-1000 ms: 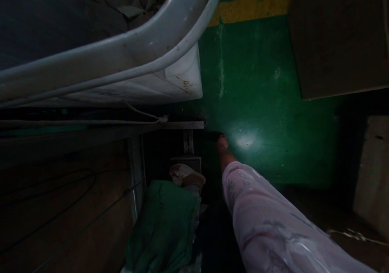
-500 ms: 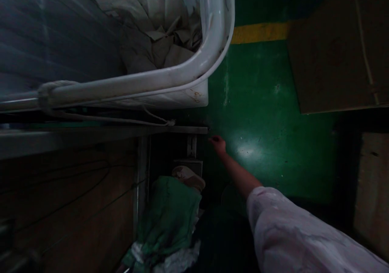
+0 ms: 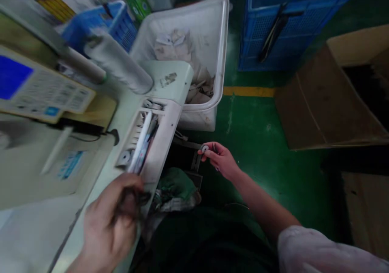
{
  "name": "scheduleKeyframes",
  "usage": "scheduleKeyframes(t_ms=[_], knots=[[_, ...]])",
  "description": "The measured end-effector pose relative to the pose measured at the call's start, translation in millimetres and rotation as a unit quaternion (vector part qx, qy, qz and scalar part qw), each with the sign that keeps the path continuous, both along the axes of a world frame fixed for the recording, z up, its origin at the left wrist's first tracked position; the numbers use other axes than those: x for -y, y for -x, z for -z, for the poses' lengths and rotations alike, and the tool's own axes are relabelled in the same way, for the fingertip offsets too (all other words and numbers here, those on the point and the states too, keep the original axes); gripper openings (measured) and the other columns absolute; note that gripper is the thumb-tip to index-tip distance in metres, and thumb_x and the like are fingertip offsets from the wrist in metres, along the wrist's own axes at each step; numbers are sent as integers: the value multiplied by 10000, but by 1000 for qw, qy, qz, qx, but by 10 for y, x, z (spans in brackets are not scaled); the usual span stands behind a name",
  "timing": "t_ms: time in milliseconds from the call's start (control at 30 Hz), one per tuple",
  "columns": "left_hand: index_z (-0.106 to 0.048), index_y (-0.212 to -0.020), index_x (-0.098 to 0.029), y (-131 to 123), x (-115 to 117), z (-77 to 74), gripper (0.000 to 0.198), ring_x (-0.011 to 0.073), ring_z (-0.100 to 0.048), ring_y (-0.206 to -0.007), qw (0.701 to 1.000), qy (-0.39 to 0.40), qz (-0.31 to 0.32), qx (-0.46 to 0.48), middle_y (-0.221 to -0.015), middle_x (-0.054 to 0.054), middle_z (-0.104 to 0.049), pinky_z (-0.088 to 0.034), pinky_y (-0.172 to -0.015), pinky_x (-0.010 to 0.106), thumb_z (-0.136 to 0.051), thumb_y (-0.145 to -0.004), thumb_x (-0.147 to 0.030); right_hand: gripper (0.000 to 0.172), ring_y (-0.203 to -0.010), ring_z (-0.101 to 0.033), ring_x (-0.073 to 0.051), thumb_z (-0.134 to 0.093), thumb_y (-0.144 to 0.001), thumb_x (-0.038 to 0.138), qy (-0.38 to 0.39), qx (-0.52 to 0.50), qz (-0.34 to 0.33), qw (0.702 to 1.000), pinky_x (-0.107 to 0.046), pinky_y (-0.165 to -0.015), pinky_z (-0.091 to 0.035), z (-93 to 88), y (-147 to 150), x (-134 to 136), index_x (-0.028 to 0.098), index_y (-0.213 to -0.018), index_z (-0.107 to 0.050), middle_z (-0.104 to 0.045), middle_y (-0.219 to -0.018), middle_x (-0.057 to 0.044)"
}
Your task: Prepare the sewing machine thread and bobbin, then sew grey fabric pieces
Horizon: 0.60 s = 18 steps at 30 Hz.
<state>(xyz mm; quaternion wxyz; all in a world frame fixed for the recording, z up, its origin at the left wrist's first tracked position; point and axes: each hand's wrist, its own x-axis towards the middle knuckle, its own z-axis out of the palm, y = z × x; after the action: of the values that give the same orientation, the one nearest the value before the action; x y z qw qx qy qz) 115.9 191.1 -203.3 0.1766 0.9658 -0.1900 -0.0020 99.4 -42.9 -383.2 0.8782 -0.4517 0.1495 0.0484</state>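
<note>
My right hand (image 3: 219, 158) hangs off the table's right end, above the green floor (image 3: 273, 171), fingers pinched on a small round metal part (image 3: 204, 148). My left hand (image 3: 111, 220) is at the table's front edge, blurred, its fingers closed on something dark that I cannot make out. Right behind it a tool tray (image 3: 144, 143) on the white machine table (image 3: 91, 171) holds pens and small tools.
A white bin (image 3: 223, 50) with paper scraps stands behind the table's end. A blue crate (image 3: 291, 26) stands behind it, and cardboard boxes (image 3: 328, 99) lie at the right. A control panel with a blue screen (image 3: 39, 88) sits at the left. Green cloth (image 3: 176, 184) hangs below the table.
The view has lifted from the dark floor under the table to the table top. My right hand rose from the floor holding the round part. My left hand came into view.
</note>
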Motion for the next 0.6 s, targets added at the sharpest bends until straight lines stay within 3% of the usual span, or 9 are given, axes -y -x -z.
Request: scheduleKeyframes(t_ms=[67, 167, 233, 300, 400, 500, 600], knots=[[-559, -930, -242, 1, 85, -18, 181, 184, -627, -717, 999, -26, 21, 31, -828, 16, -651, -492, -630, 287, -382, -919, -277, 362, -566, -548, -94, -715, -764, 482, -2, 21, -7, 1000, -155, -362, -223, -301, 169, -28, 187, -931, -586, -694, -896, -59], [-607, -1077, -218, 35, 189, 3, 286, 212, -645, -870, 993, -58, 76, 64, -1040, 60, -666, -510, -709, 299, -432, -851, -203, 352, -446, -411, -49, -693, -789, 487, 2, 47, -17, 999, -166, -344, -195, -682, 442, -103, 198, -958, -583, -681, -866, -41], [-618, -1147, -225, 162, 255, 37, 345, 206, -635, -953, 990, -21, 130, 54, -1114, 67, -643, -513, -770, 289, -436, -858, -177, 339, -433, -381, -35, -679, -806, 481, -14, 66, -21, 998, -167, -338, -176, -894, 621, -165, 210, -983, -575, -670, -926, -40], [-639, -1147, -237, 384, 332, 65, 331, 194, -626, -974, 987, 27, 153, 42, -1125, 64, -620, -508, -804, 273, -448, -882, -181, 335, -495, -488, -56, -676, -811, 478, -48, 77, -29, 995, -155, -336, -163, -1057, 790, -237, 223, -987, -550, -651, -994, -41], [-667, -1102, -263, 803, 431, 52, 286, 174, -629, -878, 991, 16, 128, 28, -1157, 56, -579, -505, -712, 256, -474, -899, -203, 393, -550, -597, -102, -688, -784, 508, -83, 56, -69, 993, -143, -317, -144, -1188, 1016, -373, 233, -994, -501, -624, -893, -12], [-685, -986, -243, 1170, 430, -21, 222, 167, -612, -745, 995, -71, 73, 2, -1117, 63, -554, -463, -588, 265, -490, -889, -198, 489, -450, -577, -105, -719, -718, 551, -81, 4, -100, 992, -147, -291, -120, -1213, 1203, -553, 230, -983, -461, -563, -730, 42], [-660, -990, -200, 1434, 325, -69, 225, 199, -621, -750, 993, -95, 30, -56, -1072, 92, -550, -475, -620, 297, -513, -835, -129, 542, -388, -526, -82, -736, -661, 577, -51, -28, -101, 993, -148, -286, -101, -1201, 1345, -759, 225, -947, -439, -555, -697, 57]])
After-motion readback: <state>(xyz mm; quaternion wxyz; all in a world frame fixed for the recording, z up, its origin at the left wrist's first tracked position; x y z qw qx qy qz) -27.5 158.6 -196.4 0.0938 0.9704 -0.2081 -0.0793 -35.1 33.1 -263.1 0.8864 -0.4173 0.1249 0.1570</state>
